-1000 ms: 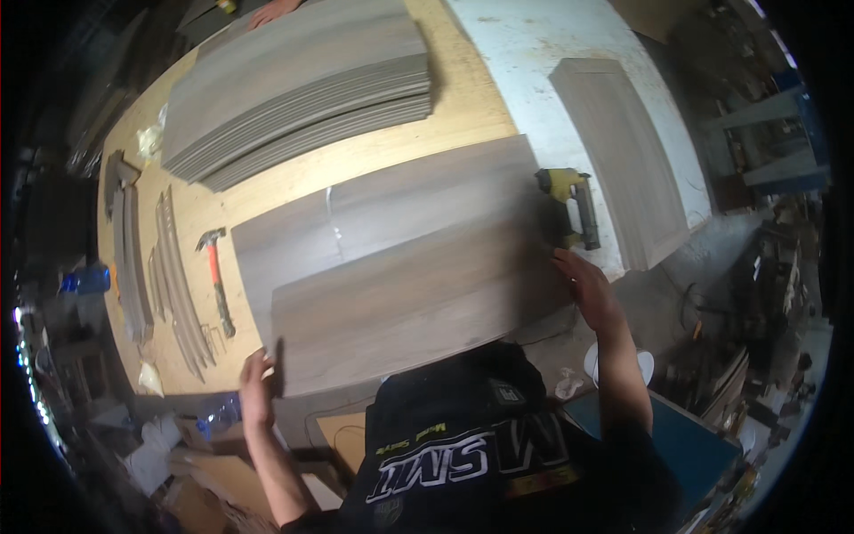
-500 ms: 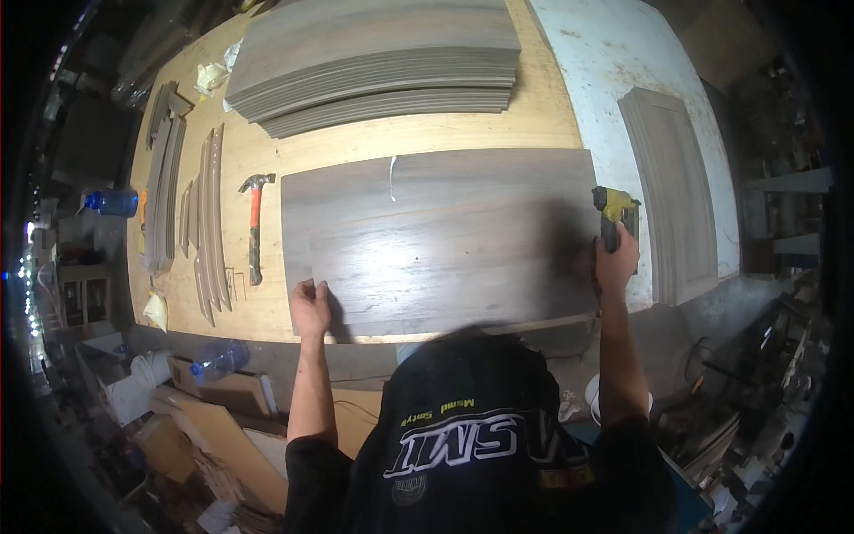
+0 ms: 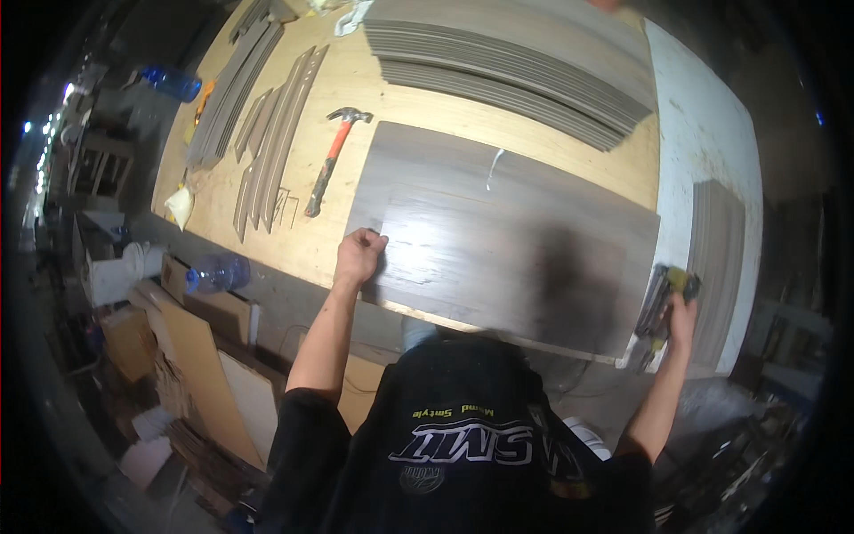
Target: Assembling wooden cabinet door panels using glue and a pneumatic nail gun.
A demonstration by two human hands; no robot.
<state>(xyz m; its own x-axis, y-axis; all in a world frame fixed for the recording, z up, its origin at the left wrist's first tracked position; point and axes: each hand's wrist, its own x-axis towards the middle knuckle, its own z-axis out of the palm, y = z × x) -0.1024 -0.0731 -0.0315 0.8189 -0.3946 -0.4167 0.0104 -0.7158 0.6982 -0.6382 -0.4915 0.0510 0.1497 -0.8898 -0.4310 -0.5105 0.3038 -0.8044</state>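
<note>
A grey-brown wood-grain panel (image 3: 463, 205) lies flat on the workbench in front of me. At its near left part is my left hand (image 3: 360, 254), the fingers curled and pressed together; what they hold, if anything, is hidden. My right hand (image 3: 681, 322) grips a yellow and black nail gun (image 3: 669, 298) just beside the panel's right end. The gun is tilted and slightly blurred, and I cannot tell whether it touches the panel edge. A claw hammer (image 3: 335, 160) with an orange-red and black handle lies left of the panel.
Stacked grey-brown boards (image 3: 516, 67) lie behind the panel, with narrow strips (image 3: 283, 133) at the left. More panels (image 3: 719, 258) rest on the pale right-hand surface (image 3: 680, 116). A blue bottle (image 3: 172, 83) stands past the left edge; board offcuts (image 3: 200, 356) lean below the bench.
My right hand has brought the nail gun nearer to me, along the panel's right end, and turned it. My left hand stays at the panel's near left. The whole view has rotated.
</note>
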